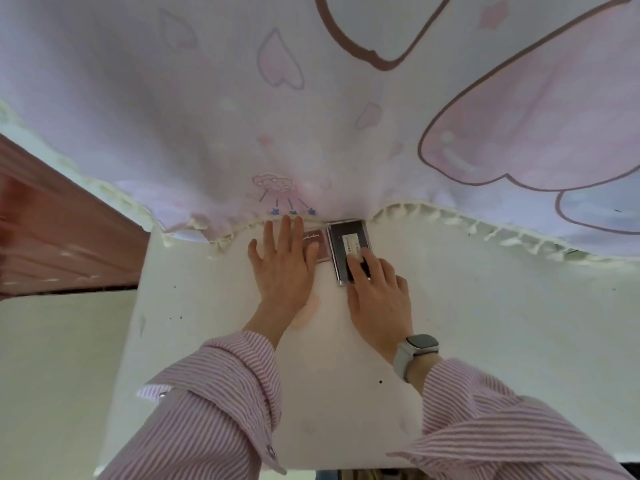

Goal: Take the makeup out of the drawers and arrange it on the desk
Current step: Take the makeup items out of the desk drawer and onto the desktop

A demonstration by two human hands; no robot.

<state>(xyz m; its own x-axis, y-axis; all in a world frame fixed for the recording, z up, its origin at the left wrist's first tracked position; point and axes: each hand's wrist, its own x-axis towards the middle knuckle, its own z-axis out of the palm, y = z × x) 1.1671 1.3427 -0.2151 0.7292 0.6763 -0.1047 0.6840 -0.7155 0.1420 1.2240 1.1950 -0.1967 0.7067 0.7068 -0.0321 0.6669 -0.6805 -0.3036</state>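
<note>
Two flat makeup cases lie side by side on the white desk (485, 323), right at the fringe of a hanging cloth. The small dusty-pink palette (320, 245) is partly under my left hand (282, 265), which rests flat with fingers spread, its little finger on the case. To its right lies a dark grey palette (346, 244) with a white label. My right hand (375, 292) lies over its near end, index finger stretched onto the label, touching it rather than gripping. No drawer shows.
A pale lilac curtain (311, 116) with pink cartoon prints and a cream tassel fringe hangs over the desk's far side. A reddish-brown wooden piece (62, 244) stands at the left. The desk's near edge runs along the bottom. A watch sits on my right wrist.
</note>
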